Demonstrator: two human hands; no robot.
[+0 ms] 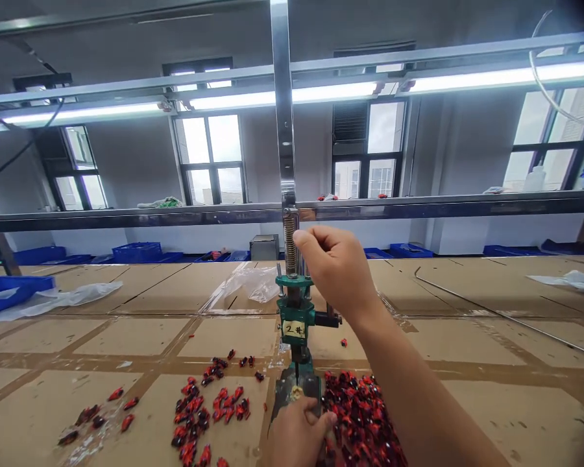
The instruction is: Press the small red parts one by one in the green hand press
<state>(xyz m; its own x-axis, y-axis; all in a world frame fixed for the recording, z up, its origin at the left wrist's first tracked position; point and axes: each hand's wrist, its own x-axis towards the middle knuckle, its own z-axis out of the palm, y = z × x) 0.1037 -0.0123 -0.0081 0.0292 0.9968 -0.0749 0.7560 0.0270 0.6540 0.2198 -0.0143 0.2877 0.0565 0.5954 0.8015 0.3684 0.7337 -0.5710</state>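
A green bench hand press (294,318) with a paper label reading "2#" stands on the cardboard-covered table, a steel coil spring (290,243) on its upper rod. My right hand (335,266) is raised at the top of that spring, fingers curled against the rod. Low at the press's dark base (292,389), my left hand (296,433) rests beside a small gold-coloured part (296,392); its fingers are partly hidden. A heap of red-and-black small parts (363,415) lies right of the base, below my right forearm. More of them (209,405) are scattered to the left.
A steel upright (283,97) rises behind the press to an overhead lamp rack. A clear plastic sheet (246,285) lies on the table behind the press. Blue crates (136,251) line the far wall, and a blue tray (14,295) sits at the left edge.
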